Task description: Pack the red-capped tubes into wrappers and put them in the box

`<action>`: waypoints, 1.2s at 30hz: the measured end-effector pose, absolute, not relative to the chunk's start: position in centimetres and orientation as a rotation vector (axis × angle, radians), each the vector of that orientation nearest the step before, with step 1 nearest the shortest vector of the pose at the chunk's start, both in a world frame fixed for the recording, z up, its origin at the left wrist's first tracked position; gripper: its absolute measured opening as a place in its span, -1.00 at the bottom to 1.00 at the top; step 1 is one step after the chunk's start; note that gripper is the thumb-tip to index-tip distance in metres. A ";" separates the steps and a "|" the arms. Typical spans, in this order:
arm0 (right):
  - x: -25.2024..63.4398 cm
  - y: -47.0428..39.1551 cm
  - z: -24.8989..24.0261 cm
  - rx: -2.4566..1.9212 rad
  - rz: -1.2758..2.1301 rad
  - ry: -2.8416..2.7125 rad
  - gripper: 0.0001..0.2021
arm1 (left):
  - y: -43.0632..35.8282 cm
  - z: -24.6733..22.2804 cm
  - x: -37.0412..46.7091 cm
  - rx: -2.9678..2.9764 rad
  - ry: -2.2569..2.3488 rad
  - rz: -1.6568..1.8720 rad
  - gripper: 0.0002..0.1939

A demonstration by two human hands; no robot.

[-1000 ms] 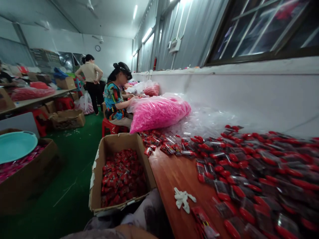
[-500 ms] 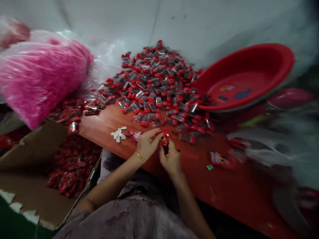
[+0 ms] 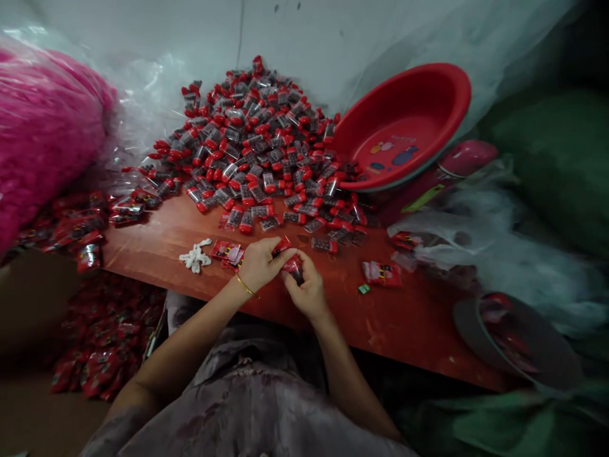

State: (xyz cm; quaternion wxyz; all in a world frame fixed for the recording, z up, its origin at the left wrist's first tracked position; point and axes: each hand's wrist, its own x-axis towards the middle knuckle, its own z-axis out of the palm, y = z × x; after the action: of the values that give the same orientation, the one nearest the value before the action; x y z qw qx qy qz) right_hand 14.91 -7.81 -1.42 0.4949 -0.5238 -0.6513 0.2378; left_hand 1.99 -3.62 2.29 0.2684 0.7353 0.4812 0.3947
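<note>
Both my hands hold one small red printed packet (image 3: 294,266) just above the front part of the table. My left hand (image 3: 261,263) pinches its upper left part, fingers closed. My right hand (image 3: 307,291) is wrapped round its right side, and something dark shows through the wrapping. Beside my left hand lie a few flat red packets (image 3: 227,252) and a small heap of white pieces (image 3: 195,256). Beyond my hands rises a big pile of small clear containers with red ends (image 3: 266,152), dark inside.
A red basin (image 3: 404,120) leans at the pile's right. Pink material in a clear bag (image 3: 52,127) stands left. Below the table's left edge are many filled red packets (image 3: 104,355). Right lie a red packet (image 3: 382,273), a small green piece (image 3: 364,289) and a grey bowl (image 3: 471,336).
The view has swung to the right, so everything sits further left. Both hands still hold the packet; my right hand's fingers now wrap further round it.
</note>
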 end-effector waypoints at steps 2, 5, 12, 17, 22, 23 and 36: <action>14.8 -7.9 -1.3 -1.255 0.570 -1.584 -0.57 | -3.7 2.2 2.2 2.029 1.380 1.143 -0.66; 14.3 -8.2 -1.3 -1.281 0.554 -1.639 -0.58 | -4.0 2.2 2.8 1.836 1.543 1.293 -0.63; 13.4 -8.7 -2.8 -1.232 0.698 -1.611 -0.74 | -3.6 2.3 3.8 1.515 1.509 1.446 -0.57; 14.5 -6.7 -3.3 -1.197 0.780 -1.396 -0.66 | -1.9 0.8 3.4 1.089 1.316 1.467 -0.57; 15.6 -4.8 -4.6 -1.108 0.879 -1.267 -0.78 | -1.3 -1.2 2.1 0.840 1.273 1.554 -0.56; 15.7 -4.5 -4.8 -1.102 0.885 -1.262 -0.79 | -1.5 -1.5 1.8 0.810 1.270 1.546 -0.56; 16.9 -4.3 -6.2 -1.497 0.367 -1.486 -0.66 | -3.5 -2.9 1.6 0.839 1.321 1.535 -0.59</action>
State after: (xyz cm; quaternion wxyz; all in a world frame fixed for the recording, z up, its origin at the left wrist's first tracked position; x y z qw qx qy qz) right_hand 16.87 -4.33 -6.23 0.4799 -0.6134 -0.6089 0.1505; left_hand 1.65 -3.54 -2.91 0.4570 0.3404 0.5359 0.6230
